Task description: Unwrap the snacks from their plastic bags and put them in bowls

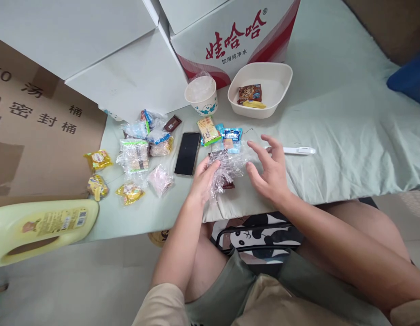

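My left hand (202, 179) is closed on a crumpled sheet of clear plastic wrap (226, 172) above the cloth. Part of a dark brown packet (229, 185) shows beneath the wrap; most of it is hidden. To the right, my right hand (269, 174) hovers with fingers spread and nothing in it. Just beyond the wrap lie a blue snack packet (232, 134) and a yellow-green cracker packet (208, 131). A white plastic-handled tool (298, 151) extends out from behind my right hand, its other end hidden. Left of my left hand rests a black phone (187, 154).
A paper cup (202, 95) stuffed with clear plastic and a white bowl (260, 90) holding two packets stand before a white carton (237, 40). Several wrapped snacks (135, 156) are heaped at left. A yellow jug (43, 231) lies at the table's left edge.
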`<action>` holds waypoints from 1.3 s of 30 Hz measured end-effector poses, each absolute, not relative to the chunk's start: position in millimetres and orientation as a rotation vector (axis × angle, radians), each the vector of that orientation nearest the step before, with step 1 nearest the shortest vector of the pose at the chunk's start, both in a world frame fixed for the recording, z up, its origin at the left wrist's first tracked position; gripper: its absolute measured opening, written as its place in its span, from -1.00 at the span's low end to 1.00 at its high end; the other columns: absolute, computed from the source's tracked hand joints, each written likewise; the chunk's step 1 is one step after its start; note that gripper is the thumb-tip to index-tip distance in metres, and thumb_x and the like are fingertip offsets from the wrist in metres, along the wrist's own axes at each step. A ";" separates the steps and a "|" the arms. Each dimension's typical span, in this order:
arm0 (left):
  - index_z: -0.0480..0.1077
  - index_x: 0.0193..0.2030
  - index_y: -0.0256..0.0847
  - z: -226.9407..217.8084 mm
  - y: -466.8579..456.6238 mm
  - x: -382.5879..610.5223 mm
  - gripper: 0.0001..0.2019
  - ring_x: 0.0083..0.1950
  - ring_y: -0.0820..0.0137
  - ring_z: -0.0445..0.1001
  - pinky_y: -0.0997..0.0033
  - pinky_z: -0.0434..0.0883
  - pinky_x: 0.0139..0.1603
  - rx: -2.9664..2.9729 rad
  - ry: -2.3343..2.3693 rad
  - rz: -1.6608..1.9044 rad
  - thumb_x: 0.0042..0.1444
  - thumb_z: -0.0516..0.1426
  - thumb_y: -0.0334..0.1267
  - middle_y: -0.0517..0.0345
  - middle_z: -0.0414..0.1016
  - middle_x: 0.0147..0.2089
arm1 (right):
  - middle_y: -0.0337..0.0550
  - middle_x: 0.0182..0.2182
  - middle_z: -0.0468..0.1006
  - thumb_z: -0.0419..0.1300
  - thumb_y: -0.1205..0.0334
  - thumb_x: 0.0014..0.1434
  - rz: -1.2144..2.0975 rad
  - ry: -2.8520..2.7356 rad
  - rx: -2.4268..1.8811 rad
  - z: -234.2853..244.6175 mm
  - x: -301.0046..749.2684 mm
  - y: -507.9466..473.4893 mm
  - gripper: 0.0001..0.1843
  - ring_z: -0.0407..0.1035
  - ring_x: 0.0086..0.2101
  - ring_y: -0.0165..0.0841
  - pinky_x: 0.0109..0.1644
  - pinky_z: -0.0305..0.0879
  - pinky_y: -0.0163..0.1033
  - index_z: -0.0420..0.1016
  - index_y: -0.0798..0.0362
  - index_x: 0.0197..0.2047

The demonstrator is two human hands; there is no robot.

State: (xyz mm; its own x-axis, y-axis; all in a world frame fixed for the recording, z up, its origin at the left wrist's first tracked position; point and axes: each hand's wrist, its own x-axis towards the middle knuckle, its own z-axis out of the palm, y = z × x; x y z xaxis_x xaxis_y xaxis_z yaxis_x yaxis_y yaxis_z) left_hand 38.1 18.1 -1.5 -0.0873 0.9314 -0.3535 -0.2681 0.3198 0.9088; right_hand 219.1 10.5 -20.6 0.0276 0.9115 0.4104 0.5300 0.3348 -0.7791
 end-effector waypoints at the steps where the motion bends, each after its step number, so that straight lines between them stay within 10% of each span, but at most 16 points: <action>1: 0.56 -0.11 -0.17 -3.3 18.9 37.6 -0.63 -0.03 0.24 0.60 0.29 0.46 0.07 0.735 1.272 1.180 -0.06 0.38 -0.10 0.09 0.65 -0.12 | 0.07 0.20 0.22 0.12 0.22 0.23 0.458 -1.614 -1.300 -18.7 221.2 10.3 -0.55 0.24 0.18 0.03 0.19 0.28 0.23 0.40 -0.12 0.19; 10: 0.53 -0.03 -0.19 -11.6 13.3 43.5 -0.56 -0.08 0.27 0.56 0.37 0.46 -0.04 1.033 1.267 1.094 -0.02 0.38 -0.04 0.06 0.63 -0.06 | 0.21 0.32 0.25 0.23 -0.03 0.20 0.760 -1.951 -0.982 -32.2 207.5 7.3 -0.20 0.20 0.29 0.05 0.31 0.22 0.28 0.09 0.02 0.40; 17: 0.43 0.11 -0.18 -6.3 10.7 45.2 -0.28 -0.03 0.17 0.60 0.24 0.51 0.02 0.832 1.040 0.998 -0.23 0.48 -0.06 -0.02 0.61 0.00 | 0.16 0.25 0.38 0.25 0.16 0.13 1.008 -1.806 -0.939 -28.2 210.8 13.7 -0.18 0.39 0.16 -0.04 0.18 0.39 0.15 0.07 0.04 0.41; 27: 0.57 -0.09 -0.14 -8.7 10.6 45.6 -0.70 0.05 0.19 0.48 0.27 0.45 0.08 1.350 1.358 1.064 0.05 0.33 -0.10 0.01 0.50 -0.03 | -0.01 -0.03 0.55 0.20 0.31 0.12 1.132 -1.624 -1.065 -31.2 209.2 14.8 -0.32 0.50 -0.20 -0.26 -0.09 0.47 -0.08 0.23 0.02 0.32; 39: 0.51 0.01 -0.09 7.3 6.8 34.2 -0.54 0.30 0.08 0.37 0.06 0.23 0.38 1.471 1.144 1.054 -0.09 0.40 -0.23 -0.04 0.46 0.22 | -0.07 -0.12 0.57 0.27 0.22 0.15 1.714 -1.334 -0.746 -28.6 211.0 14.4 -0.19 0.53 -0.25 -0.28 -0.23 0.50 -0.17 0.01 -0.04 0.39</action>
State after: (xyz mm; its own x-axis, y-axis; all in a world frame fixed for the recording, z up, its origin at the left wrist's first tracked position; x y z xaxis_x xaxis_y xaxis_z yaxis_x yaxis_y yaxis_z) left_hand 34.2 6.8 7.3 0.1872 0.9798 0.0707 0.1511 -0.0998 0.9835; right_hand 211.0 14.4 -28.6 -0.4881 0.8722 0.0309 -0.2439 -0.1023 -0.9644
